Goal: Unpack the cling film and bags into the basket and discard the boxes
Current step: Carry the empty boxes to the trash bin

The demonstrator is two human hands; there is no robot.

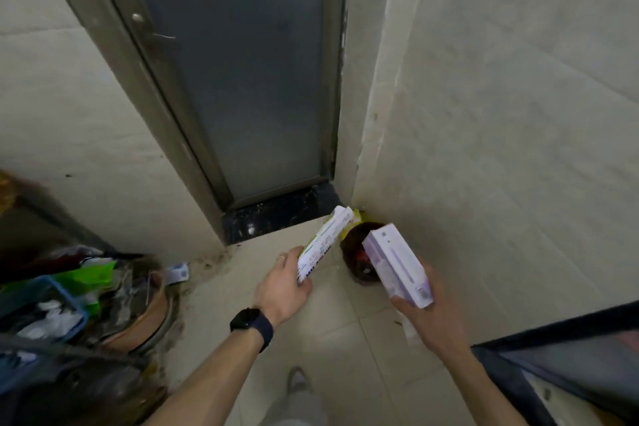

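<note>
Left hand, centre of frame: fingers curled round the near end of a white box with green and blue print. A ring is seen on one finger, a dark watch on the wrist.

White box: long and slim, held off the floor. Its long axis runs from lower left to upper right, and the far end is pointed at the corner where the door sill meets the right wall.

Right hand, right of centre: a lilac box is gripped at its near end, thumb on the left edge, fingers hidden underneath.

Lilac box: broader, with the long axis running from lower right to upper left. The far end is held over the bin.

Bin: dark and round, set on the floor in the corner, with something red seen inside. It is partly covered by both boxes.

A blue crate with clutter is noted at lower left, well apart from the hands. A shoe is seen at bottom centre.
</note>
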